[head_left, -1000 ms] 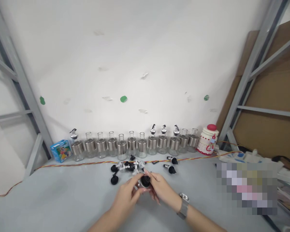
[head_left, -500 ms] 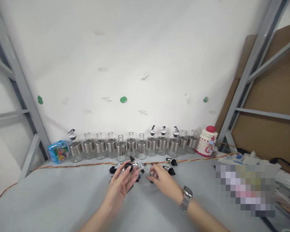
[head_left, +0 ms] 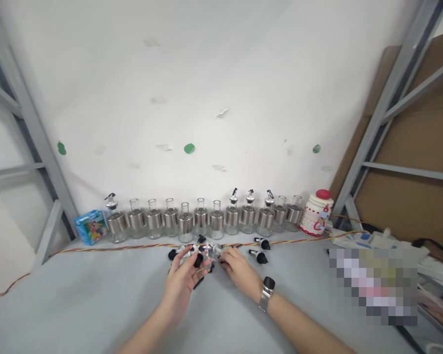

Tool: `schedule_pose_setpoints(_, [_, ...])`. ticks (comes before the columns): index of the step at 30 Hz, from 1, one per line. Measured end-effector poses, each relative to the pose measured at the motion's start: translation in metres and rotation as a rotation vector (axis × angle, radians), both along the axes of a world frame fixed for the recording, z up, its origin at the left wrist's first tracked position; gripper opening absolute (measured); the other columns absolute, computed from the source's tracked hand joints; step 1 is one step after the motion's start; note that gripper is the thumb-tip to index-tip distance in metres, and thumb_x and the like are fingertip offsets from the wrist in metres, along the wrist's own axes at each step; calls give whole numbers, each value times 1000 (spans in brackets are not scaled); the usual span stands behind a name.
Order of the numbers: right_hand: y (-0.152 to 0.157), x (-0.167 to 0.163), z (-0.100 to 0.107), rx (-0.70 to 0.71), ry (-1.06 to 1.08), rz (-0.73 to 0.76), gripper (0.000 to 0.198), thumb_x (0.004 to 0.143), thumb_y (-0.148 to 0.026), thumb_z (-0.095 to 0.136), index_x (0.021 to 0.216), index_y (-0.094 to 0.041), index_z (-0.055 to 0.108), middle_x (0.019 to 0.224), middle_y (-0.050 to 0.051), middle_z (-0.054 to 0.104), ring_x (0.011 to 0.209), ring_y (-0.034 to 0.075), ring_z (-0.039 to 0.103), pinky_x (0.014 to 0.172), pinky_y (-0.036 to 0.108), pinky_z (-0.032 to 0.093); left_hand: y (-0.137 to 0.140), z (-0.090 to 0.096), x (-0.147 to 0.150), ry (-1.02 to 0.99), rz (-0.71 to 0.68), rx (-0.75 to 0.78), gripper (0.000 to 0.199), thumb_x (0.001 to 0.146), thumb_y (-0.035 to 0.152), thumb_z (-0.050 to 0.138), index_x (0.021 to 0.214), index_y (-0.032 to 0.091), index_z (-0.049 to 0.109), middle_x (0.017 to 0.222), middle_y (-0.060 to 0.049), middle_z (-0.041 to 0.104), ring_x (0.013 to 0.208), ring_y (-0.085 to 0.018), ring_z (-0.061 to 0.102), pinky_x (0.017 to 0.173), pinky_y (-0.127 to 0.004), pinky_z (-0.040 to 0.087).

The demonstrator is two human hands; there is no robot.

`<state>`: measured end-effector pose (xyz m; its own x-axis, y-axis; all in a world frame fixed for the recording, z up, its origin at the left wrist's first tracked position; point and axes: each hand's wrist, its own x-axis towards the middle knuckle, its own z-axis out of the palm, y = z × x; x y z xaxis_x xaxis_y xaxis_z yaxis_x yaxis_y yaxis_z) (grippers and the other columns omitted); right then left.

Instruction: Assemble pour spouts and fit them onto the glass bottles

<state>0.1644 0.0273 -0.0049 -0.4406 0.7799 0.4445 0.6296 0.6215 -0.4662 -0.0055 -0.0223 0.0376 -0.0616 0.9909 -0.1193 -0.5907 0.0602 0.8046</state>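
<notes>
My left hand (head_left: 180,285) is closed around a pourer spout (head_left: 198,258) with a black stopper end and a silvery body, tilted over the desk. Just right of it, my right hand (head_left: 239,269) reaches palm down with curled fingers into a small pile of similar spouts (head_left: 208,249); what its fingertips pinch, if anything, is hidden. Behind the pile stand several glass bottles with steel bands, among them an uncapped bottle (head_left: 185,223). Some carry spouts, such as the fitted bottle (head_left: 267,221) further right.
Two loose spouts lie right of my right hand, one nearer spout (head_left: 258,256) in front. A twisted red-yellow wire (head_left: 125,247) crosses the desk (head_left: 77,295). A blue box (head_left: 91,227) and a red-lidded jar (head_left: 316,213) flank the bottles. Power strips (head_left: 376,241) lie at right.
My right hand has moved left into the pile, its fingers drawing together and its wrist turning. The spout in my left hand has tipped, its black end now pointing down and right.
</notes>
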Motion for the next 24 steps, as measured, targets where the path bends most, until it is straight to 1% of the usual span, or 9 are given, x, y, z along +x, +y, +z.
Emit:
schedule_pose_setpoints(2, [1, 1, -3, -15, 26, -33, 21, 80, -4, 40, 82, -17, 57, 88, 7, 54, 89, 19, 49, 81, 30, 41, 1, -1, 1, -2, -5, -8, 36, 67, 18, 67, 97, 17, 48, 88, -9, 66, 77, -21, 65, 67, -29, 50])
schedule_pose_setpoints(6, [1, 1, -5, -26, 23, -53, 21, 78, -3, 40, 79, -16, 56, 86, 7, 54, 86, 20, 48, 80, 32, 41, 2, -3, 2, 20, -91, -7, 27, 62, 17, 70, 86, 13, 58, 94, -9, 65, 80, -18, 63, 71, -25, 47])
schedule_pose_setpoints(11, [0, 0, -5, -31, 64, -53, 22, 78, -2, 38, 81, -15, 55, 85, 8, 55, 85, 21, 48, 79, 34, 40, 3, -7, 4, 63, -91, -33, 30, 57, 22, 73, 84, 13, 63, 84, -5, 65, 69, -12, 60, 61, -20, 43])
schedule_pose_setpoints(14, [0, 1, -5, -29, 98, -59, 22, 78, -4, 38, 85, -16, 55, 87, 8, 55, 87, 21, 48, 80, 35, 39, 5, -11, 4, 75, -94, -20, 30, 56, 25, 73, 83, 14, 63, 80, -3, 64, 67, -11, 59, 59, -19, 41])
schedule_pose_setpoints(15, [1, 1, -4, -41, 150, -58, 21, 78, -5, 39, 87, -17, 55, 89, 8, 55, 88, 21, 48, 82, 36, 39, 6, -12, 4, 77, -99, -15, 30, 56, 25, 73, 82, 14, 64, 79, -3, 64, 66, -11, 58, 59, -19, 41])
schedule_pose_setpoints(17, [3, 2, -2, -166, 434, -56, 17, 77, -11, 46, 89, -18, 55, 89, 6, 55, 88, 20, 50, 83, 36, 38, 8, -15, 4, 83, -108, -18, 29, 56, 26, 73, 81, 15, 64, 77, -2, 64, 65, -11, 58, 58, -19, 40])
schedule_pose_setpoints(20, [6, 5, 5, -465, 941, -65, 16, 70, -24, 57, 85, -19, 54, 78, 2, 56, 75, 19, 57, 74, 36, 44, 10, -18, 4, 105, -117, -51, 29, 53, 27, 74, 78, 15, 64, 72, -1, 64, 62, -12, 58, 56, -20, 39])
schedule_pose_setpoints(22, [5, 9, 11, -582, 1064, -70, 23, 66, -32, 62, 82, -18, 53, 74, 1, 56, 67, 18, 59, 67, 34, 46, 10, -18, 4, 123, -128, -63, 30, 52, 28, 74, 77, 15, 63, 71, -1, 64, 61, -12, 58, 55, -20, 38])
schedule_pose_setpoints(24, [3, 13, 17, -648, 1109, -61, 27, 62, -34, 66, 79, -16, 55, 73, 2, 59, 67, 17, 60, 66, 33, 47, 8, -18, 5, 139, -137, -50, 30, 53, 28, 73, 77, 15, 62, 73, -2, 65, 62, -12, 58, 55, -20, 37])
